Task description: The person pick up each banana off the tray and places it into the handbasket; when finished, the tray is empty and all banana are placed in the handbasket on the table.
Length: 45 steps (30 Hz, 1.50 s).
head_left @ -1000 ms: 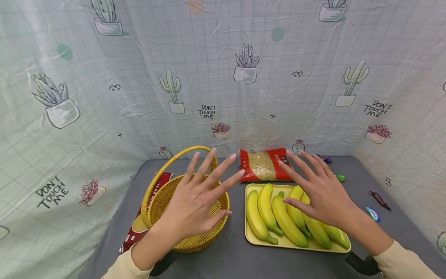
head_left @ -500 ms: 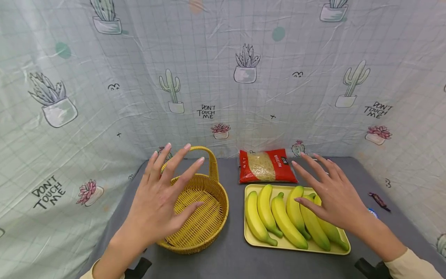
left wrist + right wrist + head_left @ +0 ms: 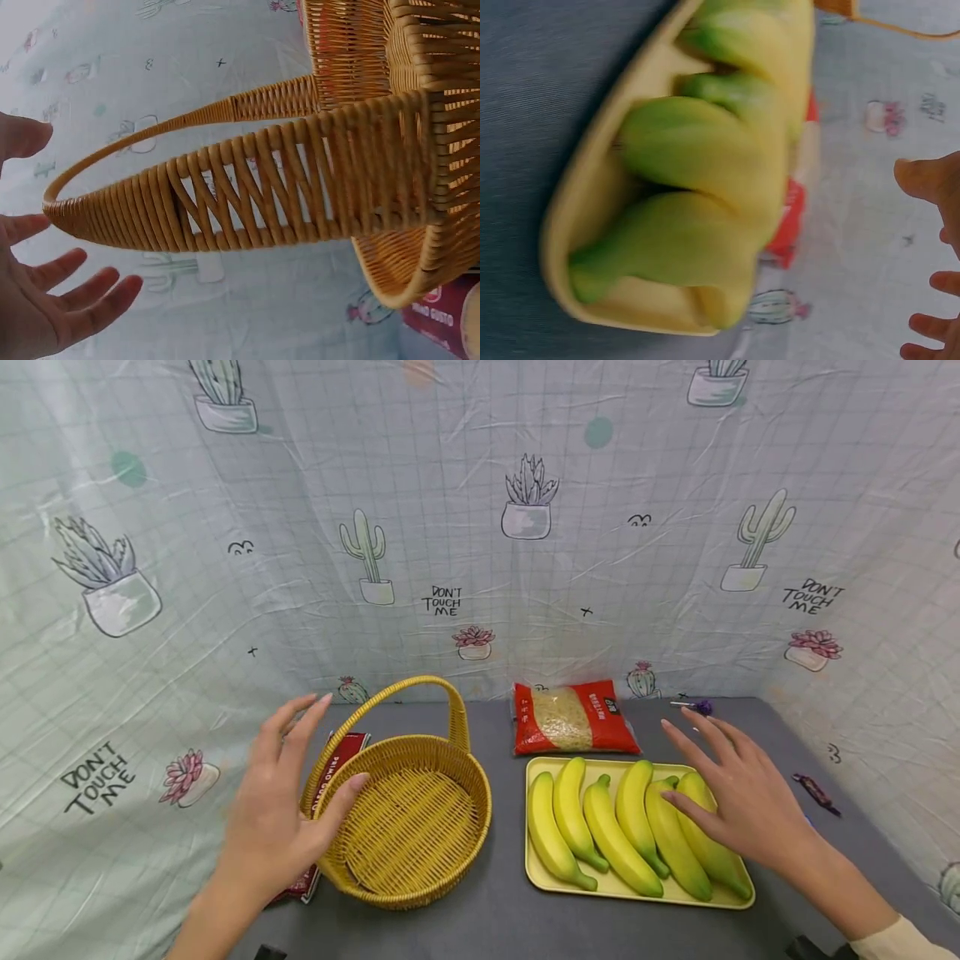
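My left hand [image 3: 273,810] hovers by the left side of a yellow wicker basket [image 3: 412,827], thumb and fingers spread apart. In the left wrist view the basket's arched handle [image 3: 247,187] reaches toward that hand, which does not grip it. My right hand [image 3: 750,802] is held above the right end of a pale yellow tray [image 3: 536,881], fingers spread and holding nothing. Several bananas [image 3: 618,835] lie side by side on the tray. The right wrist view shows the bananas [image 3: 697,157] blurred, with the hand's fingertips off at the right edge.
A red bag of pasta [image 3: 562,718] lies behind the tray. A dark red packet [image 3: 348,747] is partly hidden behind the basket. Wrapped candies, a brown one [image 3: 817,793] and a purple one [image 3: 702,706], lie at the right. A printed curtain [image 3: 480,568] surrounds the grey table [image 3: 510,927].
My left hand has moved left, from over the basket to its left side, uncovering the basket's inside. The right hand has shifted slightly right and down. The objects have stayed put.
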Tool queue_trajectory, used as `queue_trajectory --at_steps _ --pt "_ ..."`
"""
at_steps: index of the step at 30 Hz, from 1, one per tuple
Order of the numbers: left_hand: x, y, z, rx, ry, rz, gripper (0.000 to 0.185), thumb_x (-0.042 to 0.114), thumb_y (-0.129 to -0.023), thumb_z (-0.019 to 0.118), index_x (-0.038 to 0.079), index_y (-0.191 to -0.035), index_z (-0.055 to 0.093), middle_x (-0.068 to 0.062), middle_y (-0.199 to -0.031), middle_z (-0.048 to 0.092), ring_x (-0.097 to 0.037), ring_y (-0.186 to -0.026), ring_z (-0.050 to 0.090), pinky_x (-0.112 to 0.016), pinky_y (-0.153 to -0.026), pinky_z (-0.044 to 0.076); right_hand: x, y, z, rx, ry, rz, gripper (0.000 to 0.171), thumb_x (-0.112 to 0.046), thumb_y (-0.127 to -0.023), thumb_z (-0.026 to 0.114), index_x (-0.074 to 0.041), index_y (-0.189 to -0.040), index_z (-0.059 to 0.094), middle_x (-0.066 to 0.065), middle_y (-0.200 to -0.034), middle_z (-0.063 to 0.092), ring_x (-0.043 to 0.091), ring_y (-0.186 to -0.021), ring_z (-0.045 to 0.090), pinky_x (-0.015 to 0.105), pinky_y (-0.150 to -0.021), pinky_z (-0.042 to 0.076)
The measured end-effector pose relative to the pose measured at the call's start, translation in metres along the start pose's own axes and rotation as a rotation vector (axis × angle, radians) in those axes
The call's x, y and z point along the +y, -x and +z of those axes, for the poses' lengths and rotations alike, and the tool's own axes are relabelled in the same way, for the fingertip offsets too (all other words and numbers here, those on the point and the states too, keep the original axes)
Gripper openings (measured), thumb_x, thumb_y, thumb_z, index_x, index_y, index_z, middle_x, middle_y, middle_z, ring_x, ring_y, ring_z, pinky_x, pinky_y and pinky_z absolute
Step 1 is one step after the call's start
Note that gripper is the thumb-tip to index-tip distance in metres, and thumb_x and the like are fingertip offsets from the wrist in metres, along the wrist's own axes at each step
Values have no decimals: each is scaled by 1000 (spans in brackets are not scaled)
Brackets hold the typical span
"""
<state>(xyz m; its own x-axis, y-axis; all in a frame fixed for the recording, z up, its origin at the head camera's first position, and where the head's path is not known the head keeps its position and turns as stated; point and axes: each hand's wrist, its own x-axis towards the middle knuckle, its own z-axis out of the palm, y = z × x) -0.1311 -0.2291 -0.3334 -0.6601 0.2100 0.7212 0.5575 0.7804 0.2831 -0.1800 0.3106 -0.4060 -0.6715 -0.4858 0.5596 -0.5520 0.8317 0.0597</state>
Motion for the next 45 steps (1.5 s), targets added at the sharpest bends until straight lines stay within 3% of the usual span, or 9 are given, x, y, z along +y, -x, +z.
queue_trajectory --at_steps 5,9,16,25,29,34,41,45 --pt "-7 9 -5 79 188 -100 76 5 -86 86 18 -155 56 -6 -148 55 -18 -120 57 -14 -89 48 3 17 16 -62 12 30 93 -52 -89 81 -22 -166 39 21 -161 38 52 -131 47 75 -93 45" --pt "-9 15 -5 147 271 -122 63 -3 -87 81 13 -146 64 -6 -136 63 -15 -113 61 -15 -84 53 2 27 27 -95 11 49 98 -43 -82 88 -22 -165 41 22 -160 40 53 -128 49 74 -94 45" --pt "-9 29 -2 121 297 -217 50 -4 -90 81 13 -136 70 -1 -121 68 -12 -88 67 -16 -68 57 -1 38 36 -93 -25 130 93 -31 -83 90 -16 -162 45 26 -153 45 54 -116 56 71 -80 51" --pt "-9 37 1 211 307 -173 32 -7 -89 79 7 -118 75 -6 -102 70 -10 -73 67 -15 -62 56 -6 54 44 -147 -109 294 79 -25 -87 87 -10 -155 50 24 -150 45 50 -109 58 55 -55 54" --pt "-9 38 2 218 295 -186 31 -7 -89 80 8 -116 76 -5 -99 70 -10 -71 66 -15 -62 56 -7 58 47 -165 -142 331 76 -23 -88 85 -8 -154 51 23 -148 46 48 -111 59 51 -52 54" --pt "-10 39 3 240 270 -173 31 -8 -86 81 6 -113 76 -4 -96 70 -8 -67 62 -13 -61 54 -6 61 52 -146 -149 338 72 -17 -87 84 -3 -150 53 27 -144 47 48 -106 63 56 -60 57" --pt "-11 42 4 241 240 -156 32 -9 -82 84 5 -110 76 -3 -93 69 -7 -64 59 -12 -59 52 -9 68 54 -199 -201 408 61 -17 -91 82 2 -144 58 30 -136 51 46 -96 66 61 -66 57" --pt "-11 45 4 231 231 -163 31 -8 -83 83 6 -110 77 -2 -93 69 -7 -65 59 -12 -59 53 -9 69 56 -218 -220 417 56 -16 -91 81 7 -139 61 32 -132 54 49 -101 65 66 -74 56"
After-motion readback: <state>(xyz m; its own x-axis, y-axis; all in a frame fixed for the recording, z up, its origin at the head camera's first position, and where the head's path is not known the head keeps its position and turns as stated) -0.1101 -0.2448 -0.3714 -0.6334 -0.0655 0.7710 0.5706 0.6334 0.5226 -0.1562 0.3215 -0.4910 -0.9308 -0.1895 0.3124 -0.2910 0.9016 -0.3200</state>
